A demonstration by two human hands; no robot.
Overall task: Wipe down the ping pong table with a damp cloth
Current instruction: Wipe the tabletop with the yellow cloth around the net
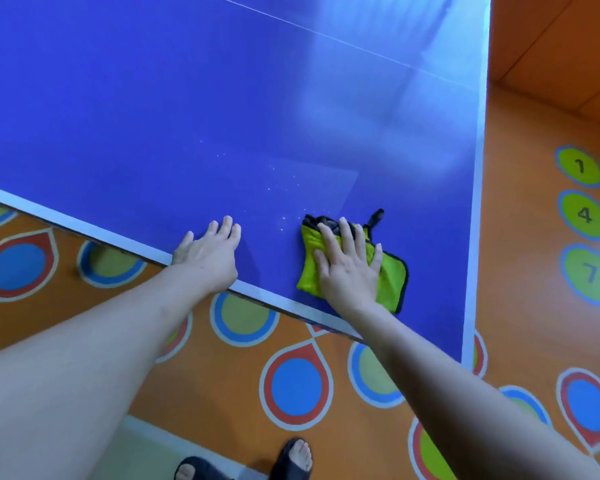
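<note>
The blue ping pong table [153, 98] with white edge lines fills the upper part of the head view. A folded lime-green cloth [392, 275] with dark trim lies near the table's near right corner. My right hand [347, 265] presses flat on the cloth, fingers spread. My left hand [208, 252] rests flat on the bare table surface by the near edge, to the left of the cloth, holding nothing. Small water droplets [278, 188] dot the surface just beyond the hands.
The white centre line [326, 36] crosses the far part of the table. Orange floor [534, 133] with coloured circles and numbered spots lies to the right and below. My feet in dark sandals [291, 459] stand near the table's edge.
</note>
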